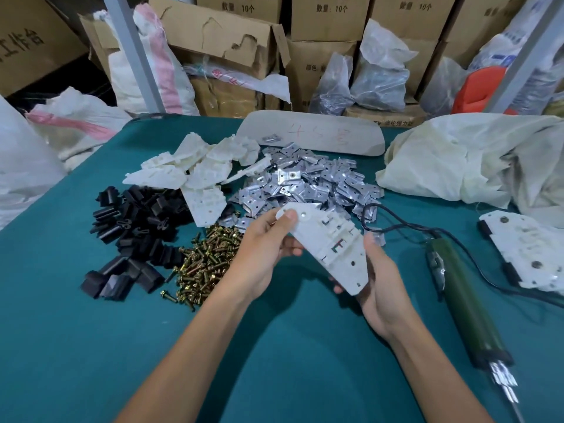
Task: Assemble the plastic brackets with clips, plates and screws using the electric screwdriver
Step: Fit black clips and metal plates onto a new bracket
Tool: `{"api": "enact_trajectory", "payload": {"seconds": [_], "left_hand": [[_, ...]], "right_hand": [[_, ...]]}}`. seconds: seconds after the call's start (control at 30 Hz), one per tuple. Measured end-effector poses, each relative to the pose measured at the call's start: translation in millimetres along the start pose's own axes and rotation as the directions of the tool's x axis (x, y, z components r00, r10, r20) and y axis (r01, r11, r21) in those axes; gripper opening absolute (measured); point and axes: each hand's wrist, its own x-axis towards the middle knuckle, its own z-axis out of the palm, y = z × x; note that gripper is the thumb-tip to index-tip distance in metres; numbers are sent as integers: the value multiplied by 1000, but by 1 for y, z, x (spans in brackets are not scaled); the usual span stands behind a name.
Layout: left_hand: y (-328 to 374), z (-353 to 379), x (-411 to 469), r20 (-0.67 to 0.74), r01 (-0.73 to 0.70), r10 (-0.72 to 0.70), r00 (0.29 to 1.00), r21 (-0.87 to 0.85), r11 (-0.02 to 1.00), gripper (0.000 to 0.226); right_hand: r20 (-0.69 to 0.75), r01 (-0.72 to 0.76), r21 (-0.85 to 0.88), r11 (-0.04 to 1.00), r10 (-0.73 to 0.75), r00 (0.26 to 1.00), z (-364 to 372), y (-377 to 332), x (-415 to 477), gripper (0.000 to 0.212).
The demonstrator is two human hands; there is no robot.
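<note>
Bracket (331, 245) pinched at top by left hand (268, 239), gripped below by right hand (378, 282), tilted up probably for checking; screwdriver (467, 297) lies nearby.

Three stacked cardboard boxes (329, 22) at twelve o'clock each carry black print reading "數量 10个". A big box (33, 53) at ten o'clock shows "工作台". A lower box (317, 74) behind the bags reads "颜色". The grey board (351, 138) on the table (274, 346) bears red handwriting, seemingly "45" and an unclear character.
</note>
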Motion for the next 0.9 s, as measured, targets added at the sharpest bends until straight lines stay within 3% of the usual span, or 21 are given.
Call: {"api": "enact_trajectory", "payload": {"seconds": [0.1, 0.2, 0.3, 0.37, 0.47, 0.63, 0.77, 0.9], "left_hand": [[0, 1, 0, -66, 8, -11, 998, -42, 999, 19], [-3, -4, -1, -104, 22, -25, 994, -23, 999, 29], [-9, -10, -3, -24, 6, -2, 1000, 137, 991, 42], [-10, -11, -4, -10, -52, 56, 998, 244, 969, 37], [-9, -8, -2, -53, -95, 109, 993, 218, 971, 49], [-14, 2, -4, 50, -107, 98, 994, 226, 968, 52], [-16, 6, -8, 151, -115, 78, 985, 253, 961, 44], [-10, -3, -5, 118, -217, 182, 976, 525, 823, 34]], "right_hand": [[-26, 31, -79, 996, -33, 999, -5, 1, 0, 13], [-90, 33, 4, 999, -33, 995, -4, -4, 2, 30], [-92, 54, 111, 992, -44, 995, -7, -8, 4, 42], [24, 1, 229, 973, -7, 1000, -12, -12, 3, 33], [227, -182, 380, 907, 99, 969, -12, -13, -4, 55], [129, -105, -106, 989, 118, 985, 0, -1, -5, 24], [169, -69, -211, 975, 106, 980, -2, -1, -6, 27], [70, 10, -260, 965, 8, 998, -3, 5, -2, 21]]}}
